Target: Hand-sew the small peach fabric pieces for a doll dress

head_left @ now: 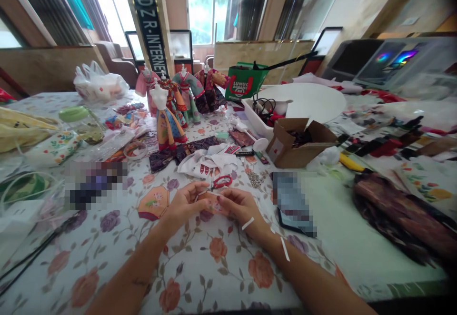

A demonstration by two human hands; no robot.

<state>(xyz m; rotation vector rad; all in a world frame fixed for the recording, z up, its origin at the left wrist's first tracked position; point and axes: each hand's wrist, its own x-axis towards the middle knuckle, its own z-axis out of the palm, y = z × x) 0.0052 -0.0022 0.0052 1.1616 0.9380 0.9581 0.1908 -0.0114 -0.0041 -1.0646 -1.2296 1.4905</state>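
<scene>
Working left to right on my feed: a six-sided peach fabric patch with embroidered flowers and a dark red edge [153, 203] lies flat on the bench [210, 270], which is covered in a rose-printed cloth, just left of the left hand [183, 205]. That hand is curled nearly closed, its thumb and fingertips pinching one end of a small pale peach fabric piece [213, 203]. The right hand [241, 205] is curled the same way on the other end, so the two nearly meet over it. Fine work like this goes best with a short pinch and steady wrists (a piece this small slips easily from a loose grip). Red-handled scissors [222, 182] sit just beyond the fingertips; I cannot tell whether either hand has them. Narrow white strips [248, 223] lie across the right wrist, and a blurred, flat, dark-edged object [294, 205] rests just right of that hand.
</scene>
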